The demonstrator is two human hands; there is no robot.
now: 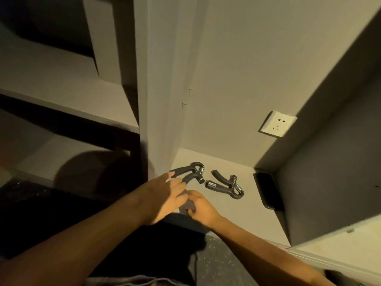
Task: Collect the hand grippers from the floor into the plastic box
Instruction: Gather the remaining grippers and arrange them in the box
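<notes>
Left hand lay on the two handles of one hand gripper. Its fingers were bent over them, but it was hard to tell if it held tight yet. Right hand was curled just beside it, next to a small grey bit that could not be made out, so its hold was not clear either. The other hand gripper lay free on the pale floor near the wall corner. Both looked hard, stiff and a bit heavy, with a metal spring at the top, so the thick handles seemed the best place to grab. No plastic box could be seen. A dark flat thing by the wall was too dim to name.
</notes>
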